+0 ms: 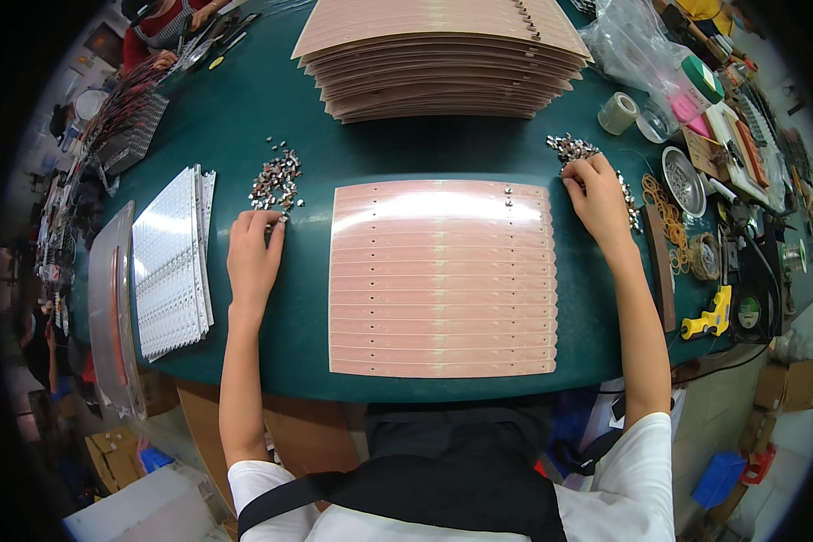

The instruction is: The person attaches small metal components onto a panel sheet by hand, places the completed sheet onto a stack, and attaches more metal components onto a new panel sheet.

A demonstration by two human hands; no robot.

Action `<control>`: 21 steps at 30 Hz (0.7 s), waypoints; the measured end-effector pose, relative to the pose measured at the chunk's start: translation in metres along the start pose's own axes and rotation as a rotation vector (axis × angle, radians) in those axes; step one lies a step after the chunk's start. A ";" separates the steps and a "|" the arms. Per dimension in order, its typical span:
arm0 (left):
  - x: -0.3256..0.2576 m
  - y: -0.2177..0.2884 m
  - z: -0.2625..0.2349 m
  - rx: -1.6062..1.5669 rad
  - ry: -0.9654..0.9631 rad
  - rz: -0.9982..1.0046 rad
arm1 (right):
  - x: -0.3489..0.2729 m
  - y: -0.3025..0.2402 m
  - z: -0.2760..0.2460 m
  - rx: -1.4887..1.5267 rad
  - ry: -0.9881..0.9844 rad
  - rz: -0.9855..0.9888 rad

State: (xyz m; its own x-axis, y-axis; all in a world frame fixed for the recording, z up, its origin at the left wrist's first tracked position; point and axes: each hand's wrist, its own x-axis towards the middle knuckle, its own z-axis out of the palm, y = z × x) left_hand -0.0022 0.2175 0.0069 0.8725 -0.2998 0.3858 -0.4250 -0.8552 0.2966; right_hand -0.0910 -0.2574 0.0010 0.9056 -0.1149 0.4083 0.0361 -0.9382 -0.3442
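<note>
A pink sheet (pixel 442 289), marked off into several long strips, lies flat in front of me. Near its top right, two small metal pieces (pixel 508 196) sit on the top strips. To the left of the sheet is a loose pile of small shiny metal pieces (pixel 278 179). My left hand (pixel 252 257) is at the pile's near edge, thumb and fingers closed in a pinch around a small metal piece. Another such pile (pixel 571 147) lies to the right, and my right hand (pixel 598 196) reaches into it with fingers curled together. What its fingertips hold is hidden.
A tall stack of similar pink sheets (pixel 433 86) stands at the far side of the green table (pixel 289 361). White perforated sheets (pixel 173 271) lie at left. On the right are a dark bar (pixel 659 275), rubber bands (pixel 666 221), a metal dish (pixel 683 181) and a yellow glue gun (pixel 709 314).
</note>
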 end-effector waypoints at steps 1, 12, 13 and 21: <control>0.000 0.001 0.002 -0.021 0.028 0.032 | 0.000 -0.010 -0.002 0.106 0.019 0.054; 0.019 0.006 0.019 -0.090 0.118 0.082 | -0.024 -0.073 -0.002 0.423 -0.115 0.018; 0.020 0.009 0.021 -0.147 0.144 0.054 | -0.024 -0.079 -0.002 0.446 -0.082 0.030; 0.010 0.010 0.021 -0.267 0.154 0.001 | -0.026 -0.086 0.002 0.416 -0.127 0.065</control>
State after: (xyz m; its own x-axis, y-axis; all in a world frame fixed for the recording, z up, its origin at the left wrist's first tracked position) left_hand 0.0076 0.1968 -0.0045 0.8339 -0.2154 0.5082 -0.4920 -0.7074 0.5075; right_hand -0.1169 -0.1729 0.0181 0.9555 -0.1041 0.2761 0.1206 -0.7162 -0.6874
